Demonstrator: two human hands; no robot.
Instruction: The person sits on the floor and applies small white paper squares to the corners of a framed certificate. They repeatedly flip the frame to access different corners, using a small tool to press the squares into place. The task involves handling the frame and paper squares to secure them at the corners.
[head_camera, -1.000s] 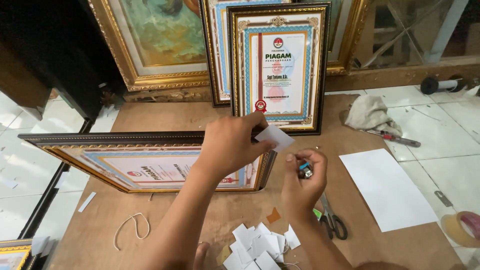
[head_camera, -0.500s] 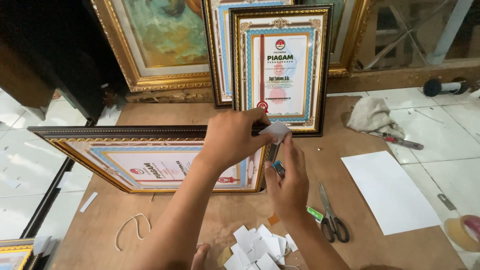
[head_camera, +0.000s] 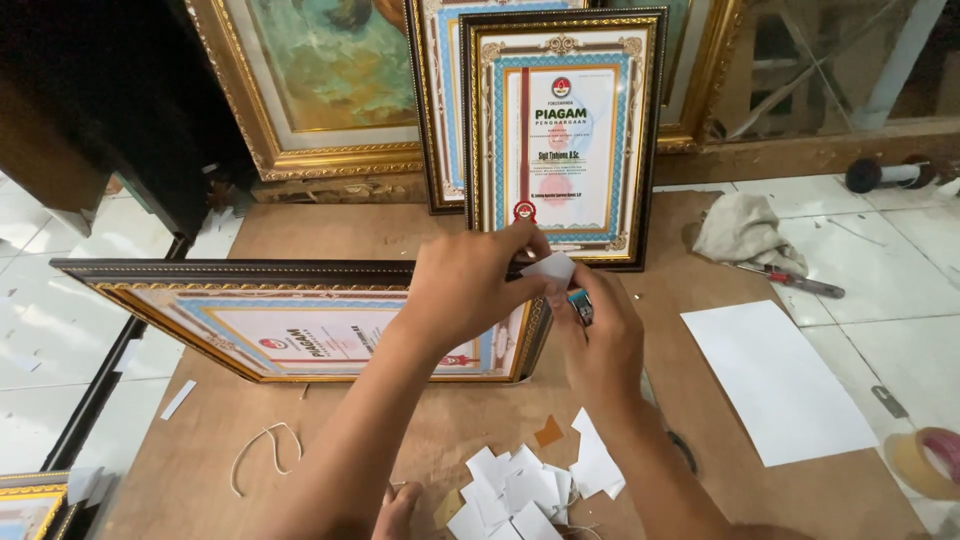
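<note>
My left hand (head_camera: 475, 285) pinches a small white paper piece (head_camera: 551, 268) at the upper right corner of a framed certificate (head_camera: 290, 322) that stands tilted on the brown board. Right beside it, my right hand (head_camera: 602, 345) grips a small blue and silver tool (head_camera: 580, 305), its tip close to the paper piece and the frame's corner. A pile of small white paper pieces (head_camera: 530, 485) lies on the board below my wrists.
Two upright framed certificates (head_camera: 560, 135) and a gold-framed painting (head_camera: 320, 80) lean at the back. A white sheet (head_camera: 775, 380), grey rag (head_camera: 745, 232), cutter (head_camera: 795, 282) and tape roll (head_camera: 925, 460) lie right. A string loop (head_camera: 262, 455) lies left.
Both hands moved left from over the board to the lying frame's right corner. The scissors seen earlier by my right wrist are now hidden behind my forearm.
</note>
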